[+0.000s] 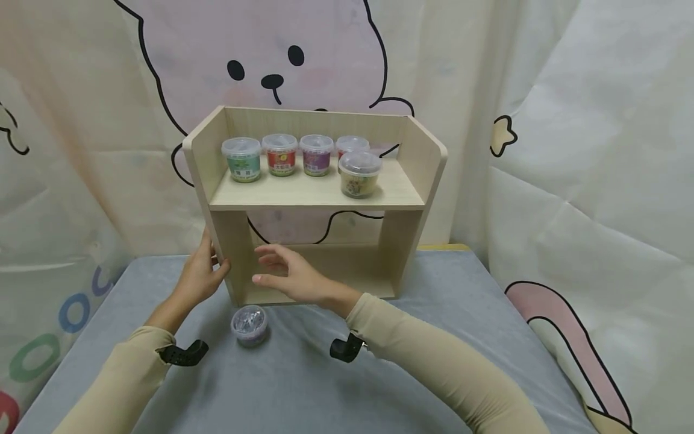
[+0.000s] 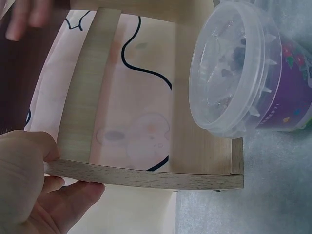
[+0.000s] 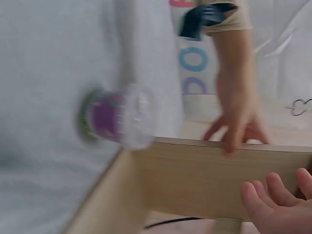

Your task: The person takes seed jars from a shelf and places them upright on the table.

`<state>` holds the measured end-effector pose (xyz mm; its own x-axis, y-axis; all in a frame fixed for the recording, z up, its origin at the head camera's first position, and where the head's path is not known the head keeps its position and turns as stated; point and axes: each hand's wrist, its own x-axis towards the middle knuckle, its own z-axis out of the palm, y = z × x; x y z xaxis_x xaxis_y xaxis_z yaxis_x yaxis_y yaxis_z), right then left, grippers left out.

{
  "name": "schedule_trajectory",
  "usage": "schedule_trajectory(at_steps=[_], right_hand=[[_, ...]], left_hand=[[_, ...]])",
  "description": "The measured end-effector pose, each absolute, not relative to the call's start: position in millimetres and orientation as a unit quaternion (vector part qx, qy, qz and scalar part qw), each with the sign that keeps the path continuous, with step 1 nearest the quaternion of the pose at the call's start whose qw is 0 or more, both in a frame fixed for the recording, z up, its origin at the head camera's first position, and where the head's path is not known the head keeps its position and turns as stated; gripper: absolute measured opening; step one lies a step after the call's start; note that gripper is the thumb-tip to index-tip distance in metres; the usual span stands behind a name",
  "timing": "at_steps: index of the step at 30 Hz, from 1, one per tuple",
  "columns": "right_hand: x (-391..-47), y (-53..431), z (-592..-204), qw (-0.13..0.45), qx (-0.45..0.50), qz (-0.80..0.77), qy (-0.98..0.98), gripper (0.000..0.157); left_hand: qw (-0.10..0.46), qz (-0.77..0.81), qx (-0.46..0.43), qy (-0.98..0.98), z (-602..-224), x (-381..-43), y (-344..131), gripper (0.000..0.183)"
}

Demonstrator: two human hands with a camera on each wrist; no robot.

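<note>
A small two-tier wooden shelf (image 1: pixel 320 208) stands on the cloth-covered table. My left hand (image 1: pixel 199 274) grips the front edge of its left side panel (image 2: pixel 146 176), thumb on the inner face and fingers on the outer. With fingers relaxed and nothing in them, my right hand (image 1: pixel 298 277) hovers before the lower compartment. A clear-lidded plastic tub with a purple label (image 1: pixel 249 325) sits on the table just in front of the shelf's lower left corner, below both hands. In the left wrist view this purple tub (image 2: pixel 287 80) looms large at the right.
On the upper tier, lidded tubs stand in a row: a green one (image 1: pixel 244 163), a red one (image 1: pixel 281 158), a purple one (image 1: pixel 317 158) and another red one (image 1: pixel 351 144). Before the last stands a tub with yellowish contents (image 1: pixel 359 181). A printed curtain (image 1: pixel 444 72) hangs behind.
</note>
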<state>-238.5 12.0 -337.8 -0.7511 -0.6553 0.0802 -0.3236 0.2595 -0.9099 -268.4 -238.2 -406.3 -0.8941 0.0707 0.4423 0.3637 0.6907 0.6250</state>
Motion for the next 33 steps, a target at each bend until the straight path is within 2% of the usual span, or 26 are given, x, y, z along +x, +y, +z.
schedule_trajectory(at_steps=[16,23,28,33], right_hand=[[-272,16,-248,0.072,-0.353,-0.586,0.726,0.053],[-300,-2,-235,0.066,-0.3,-0.605,0.735,0.053],[-307,-13,-233,0.067,-0.278,-0.599,0.748,0.053],[-314,-19,-229,0.075,-0.248,-0.601,0.756,0.06]], left_hand=[[0.19,-0.368,-0.118,-0.903,-405,-267,-238,0.09],[0.196,-0.371,-0.116,-0.9,-406,-266,-237,0.09],[0.203,-0.371,-0.119,-0.898,-408,-265,-238,0.088],[0.206,-0.374,-0.116,-0.897,-407,-265,-236,0.084]])
